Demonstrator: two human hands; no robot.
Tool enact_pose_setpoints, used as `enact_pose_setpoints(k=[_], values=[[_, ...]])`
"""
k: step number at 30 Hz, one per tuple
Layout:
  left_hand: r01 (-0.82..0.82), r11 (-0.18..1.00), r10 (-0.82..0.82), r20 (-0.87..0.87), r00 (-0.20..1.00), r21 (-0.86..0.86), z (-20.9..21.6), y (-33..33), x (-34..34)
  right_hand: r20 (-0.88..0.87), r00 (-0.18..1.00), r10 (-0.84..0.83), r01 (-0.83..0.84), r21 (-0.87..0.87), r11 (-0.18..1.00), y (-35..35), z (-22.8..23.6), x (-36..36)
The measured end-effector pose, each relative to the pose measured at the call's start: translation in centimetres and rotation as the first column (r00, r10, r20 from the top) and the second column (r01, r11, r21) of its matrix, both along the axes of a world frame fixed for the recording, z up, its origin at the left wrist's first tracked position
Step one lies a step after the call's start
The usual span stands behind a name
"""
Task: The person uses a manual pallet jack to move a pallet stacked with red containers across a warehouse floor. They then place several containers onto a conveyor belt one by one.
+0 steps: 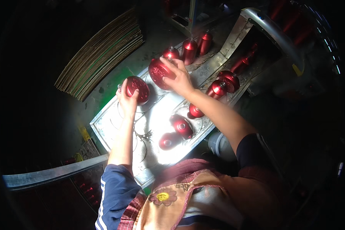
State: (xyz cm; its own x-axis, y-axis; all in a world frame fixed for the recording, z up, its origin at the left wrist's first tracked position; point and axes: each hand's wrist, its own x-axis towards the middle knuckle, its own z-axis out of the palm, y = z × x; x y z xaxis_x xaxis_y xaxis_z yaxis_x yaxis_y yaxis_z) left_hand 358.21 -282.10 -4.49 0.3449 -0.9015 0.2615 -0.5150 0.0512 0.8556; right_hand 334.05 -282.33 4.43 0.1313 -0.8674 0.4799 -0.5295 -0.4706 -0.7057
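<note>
Your left hand (128,100) is wrapped round a tipped red bottle (142,92), your right hand (180,80) is gripping a second red bottle (157,73), both over that glary metal table (152,120).

"What is the person wearing on the arms?"

"The left sleeve (118,186) is showing navy blue, with white stripes (101,203) running down its outer side, and the right sleeve (253,149) is looking nearly black."

"And over the front?"

"A tan apron (151,216) is covering the chest. Maroon checked trim (132,211) is edging it, a brown flower (163,196) with a yellow smiling centre is decorating it, and dark letters (183,187) are sitting beside the flower."
</note>
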Motion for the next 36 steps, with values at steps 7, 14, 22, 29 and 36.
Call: enact_pose_setpoints(k=[7, 14, 22, 29, 36], values=[[-0.123, 0.984, 0.098, 0.185, 0.978, 0.126, -4.0, -2.1, 0.3, -0.255, 0.967, 0.017, -0.002, 0.060, 0.998, -7.4, -11.8, 9.0], [-0.064, 0.994, 0.044, 0.208, 0.977, 0.090, -5.3, 0.8, 4.3, -0.357, 0.927, 0.117, -0.065, 0.155, 0.986, -6.9, -14.4, 12.1], [-0.061, 0.998, 0.063, 0.098, 0.993, -0.029, 0.8, 2.6, 3.7, -0.037, 0.929, 0.367, -0.338, 0.313, 0.887, -2.6, -6.6, 10.1], [0.355, 0.916, -0.384, -0.161, 0.909, -0.185, 9.4, 8.6, -6.9, 0.393, 0.905, 0.163, -0.311, 0.350, 0.884, 9.3, 1.6, -3.5], [0.705, 0.707, -0.622, -0.431, 0.654, 0.049, 12.2, 16.3, -20.2, 0.460, 0.826, -0.326, 0.241, 0.235, 0.942, 25.4, 2.5, -16.8]])
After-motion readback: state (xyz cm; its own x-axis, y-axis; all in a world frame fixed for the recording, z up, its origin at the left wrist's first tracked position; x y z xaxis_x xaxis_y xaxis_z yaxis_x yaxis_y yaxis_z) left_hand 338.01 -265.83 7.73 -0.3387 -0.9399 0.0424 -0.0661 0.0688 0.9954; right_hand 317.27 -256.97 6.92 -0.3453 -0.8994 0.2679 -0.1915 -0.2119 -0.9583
